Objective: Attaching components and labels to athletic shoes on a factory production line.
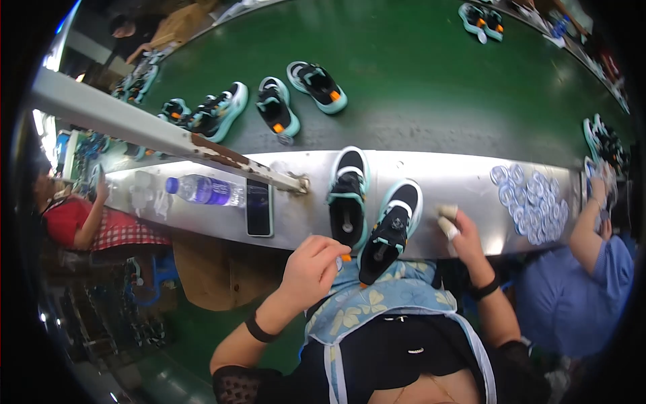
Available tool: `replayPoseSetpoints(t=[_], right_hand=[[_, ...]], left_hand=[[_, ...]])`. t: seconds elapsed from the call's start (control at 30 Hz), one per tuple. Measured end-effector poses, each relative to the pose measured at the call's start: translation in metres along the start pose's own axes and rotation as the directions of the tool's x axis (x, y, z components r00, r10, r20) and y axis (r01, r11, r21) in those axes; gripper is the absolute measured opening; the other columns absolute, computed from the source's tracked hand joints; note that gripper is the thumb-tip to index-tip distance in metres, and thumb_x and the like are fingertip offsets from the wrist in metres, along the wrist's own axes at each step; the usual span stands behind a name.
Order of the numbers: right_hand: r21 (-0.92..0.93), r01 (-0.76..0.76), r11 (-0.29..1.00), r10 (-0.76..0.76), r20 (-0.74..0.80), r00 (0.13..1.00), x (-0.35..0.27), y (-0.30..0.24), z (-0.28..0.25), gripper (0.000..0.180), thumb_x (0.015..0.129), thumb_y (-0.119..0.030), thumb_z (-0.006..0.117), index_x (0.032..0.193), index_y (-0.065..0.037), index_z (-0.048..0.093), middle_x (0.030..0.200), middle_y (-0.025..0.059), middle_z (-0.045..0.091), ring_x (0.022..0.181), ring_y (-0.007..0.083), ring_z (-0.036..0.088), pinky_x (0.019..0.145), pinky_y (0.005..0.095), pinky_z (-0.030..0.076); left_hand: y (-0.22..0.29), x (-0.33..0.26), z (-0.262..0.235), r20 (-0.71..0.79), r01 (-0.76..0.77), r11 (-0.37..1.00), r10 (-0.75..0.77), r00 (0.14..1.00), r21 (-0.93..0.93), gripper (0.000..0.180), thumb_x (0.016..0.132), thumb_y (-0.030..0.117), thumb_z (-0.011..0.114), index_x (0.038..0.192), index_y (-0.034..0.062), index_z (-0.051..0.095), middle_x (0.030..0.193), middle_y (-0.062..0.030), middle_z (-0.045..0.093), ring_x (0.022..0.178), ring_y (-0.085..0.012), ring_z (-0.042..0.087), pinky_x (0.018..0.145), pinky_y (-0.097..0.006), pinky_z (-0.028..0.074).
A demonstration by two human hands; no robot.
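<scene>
Two black, white and mint sneakers stand side by side on the metal ledge in front of me, toes pointing away: a left one (347,202) and a right one (391,229). My left hand (311,269) is closed at the heel of the left sneaker, beside its orange heel tab (346,258). A small round tag (339,264) shows at its fingertips, partly hidden by them. To the right of the other sneaker, my right hand (465,239) hovers over the ledge, fingers apart, with nothing visible between them. Pale finger covers (447,226) sit on some of its fingertips.
Many round clear discs (533,205) lie at the ledge's right. At left are a water bottle (205,190), a phone (260,207) and a rusty white bar (222,156). More sneakers (274,111) stand on the green belt (404,74). Co-workers sit on both sides.
</scene>
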State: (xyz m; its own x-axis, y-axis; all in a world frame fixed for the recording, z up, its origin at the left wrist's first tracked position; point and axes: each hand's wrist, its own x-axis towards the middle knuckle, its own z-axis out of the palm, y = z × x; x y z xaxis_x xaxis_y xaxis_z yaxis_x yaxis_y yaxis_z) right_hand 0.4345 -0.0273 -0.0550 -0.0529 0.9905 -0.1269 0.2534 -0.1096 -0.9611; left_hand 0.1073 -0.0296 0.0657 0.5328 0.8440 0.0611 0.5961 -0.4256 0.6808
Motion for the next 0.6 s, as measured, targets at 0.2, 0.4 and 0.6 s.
replayPoseSetpoints(t=[0.2, 0.4, 0.6], right_hand=[[-0.089, 0.236, 0.968, -0.161, 0.504, 0.849, 0.046, -0.084, 0.009, 0.065, 0.080, -0.010, 0.068, 0.141, -0.019, 0.048, 0.089, 0.0071, 0.054, 0.078, 0.0188, 0.052, 0.074, 0.0304, 0.044], [-0.289, 0.339, 0.895, -0.037, 0.710, 0.703, 0.060, -0.106, 0.023, 0.078, 0.069, -0.007, 0.068, 0.140, -0.030, 0.047, 0.083, 0.0077, 0.045, 0.073, 0.0251, 0.050, 0.067, 0.0359, 0.042], [-0.410, 0.505, 0.760, -0.034, 0.750, 0.661, 0.058, -0.126, 0.041, 0.062, 0.067, 0.000, 0.065, 0.124, -0.020, 0.052, 0.091, 0.0111, 0.053, 0.083, 0.0346, 0.059, 0.066, 0.0427, 0.047]], left_hand=[[0.017, 0.003, 0.070, -0.170, 0.043, 0.979, -0.009, 0.985, 0.198, 0.025, 0.069, 0.007, 0.065, 0.094, 0.0103, 0.068, 0.090, -0.0030, 0.063, 0.093, -0.0229, 0.056, 0.080, -0.039, 0.035], [0.011, -0.009, 0.089, -0.199, -0.043, 0.969, 0.094, 0.976, 0.244, 0.020, 0.065, 0.008, 0.064, 0.085, 0.0073, 0.065, 0.087, -0.0024, 0.060, 0.087, -0.0236, 0.055, 0.076, -0.039, 0.036], [0.006, 0.001, 0.096, -0.206, -0.138, 0.978, 0.169, 0.964, 0.156, 0.004, 0.069, 0.009, 0.057, 0.072, 0.0081, 0.054, 0.074, -0.0051, 0.049, 0.074, -0.0241, 0.049, 0.068, -0.036, 0.037]])
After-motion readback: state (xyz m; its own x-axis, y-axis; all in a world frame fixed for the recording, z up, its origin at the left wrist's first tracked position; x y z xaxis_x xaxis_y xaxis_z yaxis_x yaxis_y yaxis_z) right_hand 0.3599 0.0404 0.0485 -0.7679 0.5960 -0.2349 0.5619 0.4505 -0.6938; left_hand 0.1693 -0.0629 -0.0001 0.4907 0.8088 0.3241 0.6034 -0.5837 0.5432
